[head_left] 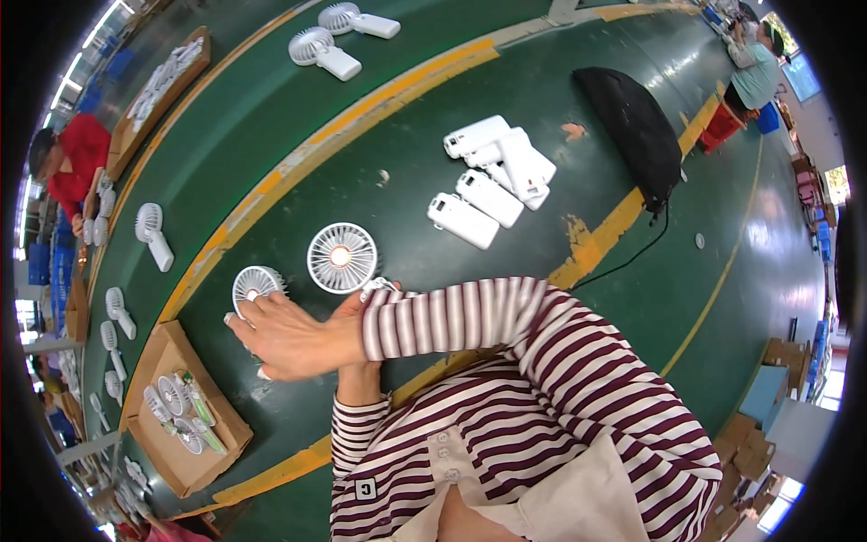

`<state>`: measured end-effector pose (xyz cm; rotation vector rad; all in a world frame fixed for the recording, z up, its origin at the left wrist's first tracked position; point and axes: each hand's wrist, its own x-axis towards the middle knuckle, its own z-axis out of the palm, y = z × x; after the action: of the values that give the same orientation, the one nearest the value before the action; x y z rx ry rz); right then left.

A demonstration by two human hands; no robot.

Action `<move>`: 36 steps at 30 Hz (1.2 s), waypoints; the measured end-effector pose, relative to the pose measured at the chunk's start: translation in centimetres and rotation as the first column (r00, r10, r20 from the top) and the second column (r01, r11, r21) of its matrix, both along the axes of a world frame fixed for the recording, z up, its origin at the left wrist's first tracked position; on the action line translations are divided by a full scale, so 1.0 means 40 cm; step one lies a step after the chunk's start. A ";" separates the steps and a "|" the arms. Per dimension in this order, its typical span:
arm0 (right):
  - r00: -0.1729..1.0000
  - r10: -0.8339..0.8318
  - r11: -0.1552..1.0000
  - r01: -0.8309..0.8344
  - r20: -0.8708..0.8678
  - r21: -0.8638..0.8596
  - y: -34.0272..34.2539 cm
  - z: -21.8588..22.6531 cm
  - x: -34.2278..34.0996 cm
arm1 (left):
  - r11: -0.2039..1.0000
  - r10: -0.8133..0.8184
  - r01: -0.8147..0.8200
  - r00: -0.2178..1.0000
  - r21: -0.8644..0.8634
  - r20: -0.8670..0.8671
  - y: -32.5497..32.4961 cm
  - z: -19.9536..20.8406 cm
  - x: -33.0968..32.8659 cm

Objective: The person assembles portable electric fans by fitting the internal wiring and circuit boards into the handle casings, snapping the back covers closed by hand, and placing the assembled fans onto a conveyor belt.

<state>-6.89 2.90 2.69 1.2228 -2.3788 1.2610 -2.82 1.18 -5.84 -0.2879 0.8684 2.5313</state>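
Observation:
My right arm in a striped sleeve reaches across to the left, over my left wrist. My right hand (293, 341) lies back-up with its fingers curled over the lower side of a white handheld fan (256, 285); the fan's handle is hidden under the hand. My left hand (350, 307) is mostly covered by my right forearm. It grips the lower end of a second white handheld fan (342, 258), whose round grille faces up with an orange-and-white centre. A small white piece (376, 285), perhaps a strap, shows beside it.
Several white rectangular units (488, 185) lie heaped on the green table. Right of them rests a black bag (628, 131) with a cord. A cardboard tray (190, 470) at left holds several fans. More fans (152, 233) lie on a green belt beyond yellow lines. Co-workers sit far left and far right.

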 end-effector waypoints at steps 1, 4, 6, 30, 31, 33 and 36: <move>0.990 -0.020 0.997 0.010 -0.138 -0.076 0.060 0.010 0.010 | 0.945 0.016 -0.013 1.000 -0.328 0.007 0.008 -0.014 0.007; 0.961 -0.250 0.967 0.241 -0.119 -0.086 0.268 -0.012 0.018 | 0.924 0.357 -0.358 0.934 -0.134 -0.029 0.059 0.035 0.021; 0.889 -0.434 0.882 0.452 -0.145 0.136 0.411 -0.011 0.014 | 0.906 0.069 -0.027 0.994 -0.422 0.084 0.027 0.051 0.002; 0.819 -0.556 0.687 0.548 -0.140 0.477 0.510 -0.092 0.047 | 0.939 0.062 0.003 0.982 -0.344 0.178 0.064 0.082 0.045; 0.823 -0.550 0.689 0.543 -0.143 0.481 0.506 -0.081 0.053 | 0.944 0.061 0.004 0.980 -0.331 0.187 0.066 0.082 0.043; 0.804 -0.586 0.757 0.497 0.104 0.425 0.489 -0.033 0.075 | 0.946 0.056 0.008 0.980 -0.325 0.188 0.068 0.085 0.041; 0.852 -0.487 0.832 0.386 0.193 0.398 0.466 0.038 0.108 | 0.951 0.097 -0.036 0.978 -0.307 0.183 0.071 0.081 0.046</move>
<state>-2.57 21.55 4.21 0.5027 -2.9599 0.9436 -0.99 4.01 -2.61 -0.6624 1.1823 2.3724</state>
